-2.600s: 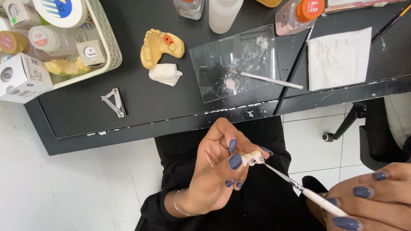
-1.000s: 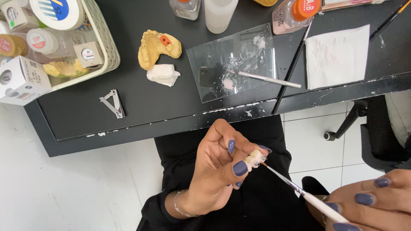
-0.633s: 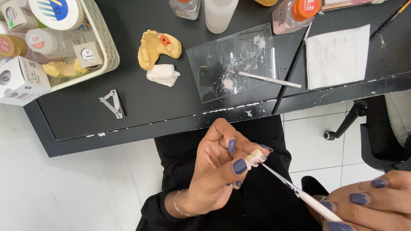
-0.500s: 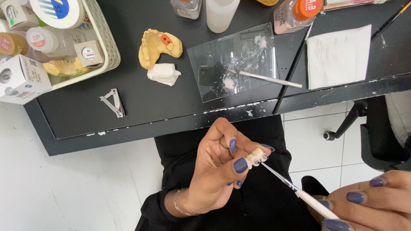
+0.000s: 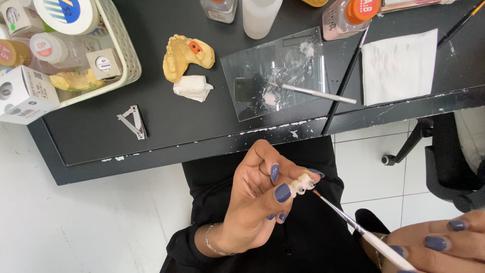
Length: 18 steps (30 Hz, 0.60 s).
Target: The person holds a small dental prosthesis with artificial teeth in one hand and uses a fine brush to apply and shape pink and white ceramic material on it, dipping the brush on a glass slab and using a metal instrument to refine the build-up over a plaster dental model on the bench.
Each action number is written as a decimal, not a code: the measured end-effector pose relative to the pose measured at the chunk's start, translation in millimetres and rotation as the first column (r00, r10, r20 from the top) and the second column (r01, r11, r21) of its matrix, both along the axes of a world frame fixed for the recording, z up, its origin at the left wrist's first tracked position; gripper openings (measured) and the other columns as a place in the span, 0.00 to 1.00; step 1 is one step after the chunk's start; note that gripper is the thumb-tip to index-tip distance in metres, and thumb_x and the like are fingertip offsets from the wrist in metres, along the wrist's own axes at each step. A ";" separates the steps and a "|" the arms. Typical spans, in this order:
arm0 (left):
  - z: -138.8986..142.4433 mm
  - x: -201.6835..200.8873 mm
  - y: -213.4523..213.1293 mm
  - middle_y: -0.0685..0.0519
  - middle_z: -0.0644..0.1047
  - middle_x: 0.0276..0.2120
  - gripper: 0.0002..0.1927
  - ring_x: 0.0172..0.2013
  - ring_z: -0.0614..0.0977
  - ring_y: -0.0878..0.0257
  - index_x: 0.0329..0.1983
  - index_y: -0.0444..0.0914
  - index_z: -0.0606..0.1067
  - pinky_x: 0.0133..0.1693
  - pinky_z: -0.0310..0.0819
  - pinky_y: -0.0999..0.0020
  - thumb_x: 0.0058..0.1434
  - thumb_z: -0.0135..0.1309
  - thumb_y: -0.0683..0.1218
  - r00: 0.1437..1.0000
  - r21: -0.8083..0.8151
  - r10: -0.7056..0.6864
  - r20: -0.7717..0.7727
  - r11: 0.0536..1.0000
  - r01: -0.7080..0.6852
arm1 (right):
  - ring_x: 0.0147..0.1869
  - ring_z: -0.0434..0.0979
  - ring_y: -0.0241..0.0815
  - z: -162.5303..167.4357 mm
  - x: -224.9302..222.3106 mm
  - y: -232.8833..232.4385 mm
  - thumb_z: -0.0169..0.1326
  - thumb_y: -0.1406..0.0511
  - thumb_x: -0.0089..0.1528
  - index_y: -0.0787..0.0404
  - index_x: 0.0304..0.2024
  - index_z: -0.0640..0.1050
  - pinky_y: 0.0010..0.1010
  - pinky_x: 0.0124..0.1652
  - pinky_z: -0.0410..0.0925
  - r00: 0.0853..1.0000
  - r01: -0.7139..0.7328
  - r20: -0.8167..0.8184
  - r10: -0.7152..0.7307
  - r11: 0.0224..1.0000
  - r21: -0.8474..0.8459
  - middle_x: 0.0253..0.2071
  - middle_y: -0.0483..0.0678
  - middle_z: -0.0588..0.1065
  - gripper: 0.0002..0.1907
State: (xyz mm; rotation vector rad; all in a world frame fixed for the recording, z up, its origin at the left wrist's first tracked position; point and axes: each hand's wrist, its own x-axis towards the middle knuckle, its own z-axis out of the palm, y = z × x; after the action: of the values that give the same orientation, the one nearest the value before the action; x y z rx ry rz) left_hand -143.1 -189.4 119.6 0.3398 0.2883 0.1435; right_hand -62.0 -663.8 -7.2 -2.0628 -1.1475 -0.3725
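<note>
The left hand (image 5: pixel 255 202) pinches one small row of false teeth (image 5: pixel 302 184) between thumb and fingertips, above the lap – the teeth stick out past the nails; one thin brush (image 5: pixel 353 222), clasped in the right hand (image 5: pixel 439 247), points its tip just beside them

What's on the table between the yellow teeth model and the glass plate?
In the head view, a small crumpled white tissue lies between the yellow teeth model and the glass plate, just below the model; otherwise bare black tabletop.
</note>
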 end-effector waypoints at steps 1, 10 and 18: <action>-0.7 -0.1 -0.3 0.39 0.79 0.46 0.20 0.49 0.84 0.57 0.46 0.38 0.61 0.30 0.72 0.79 0.68 0.64 0.44 1.000 -0.003 0.003 -0.006 1.000 -0.003 | 0.32 0.73 0.30 -0.7 0.1 -0.9 0.51 0.71 0.67 0.55 0.38 0.76 0.23 0.45 0.67 1.000 0.010 0.002 -0.010 1.000 -0.007 0.29 0.37 0.76 0.06; -2.3 -0.4 -3.1 0.38 0.80 0.45 0.20 0.38 0.82 0.65 0.47 0.38 0.61 0.31 0.73 0.79 0.68 0.64 0.43 1.000 0.005 0.011 0.001 1.000 -0.011 | 0.35 0.74 0.31 -2.9 -2.1 -4.2 0.52 0.71 0.68 0.56 0.40 0.76 0.24 0.46 0.68 1.000 0.015 -0.004 -0.015 1.000 0.003 0.31 0.38 0.77 0.05; -1.0 1.8 -1.7 0.39 0.79 0.47 0.18 0.39 0.82 0.66 0.46 0.37 0.62 0.26 0.69 0.80 0.69 0.62 0.44 1.000 -0.044 0.000 0.008 0.999 0.001 | 0.37 0.74 0.32 -3.2 -4.2 1.6 0.53 0.72 0.69 0.57 0.42 0.76 0.24 0.46 0.68 1.000 0.021 -0.007 -0.021 1.000 0.007 0.33 0.39 0.77 0.04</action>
State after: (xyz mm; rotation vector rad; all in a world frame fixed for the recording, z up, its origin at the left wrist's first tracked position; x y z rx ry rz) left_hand -141.3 -191.1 118.6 0.2954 0.2828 0.1378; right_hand -66.2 -662.2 -10.4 -2.0698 -1.1193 -0.3789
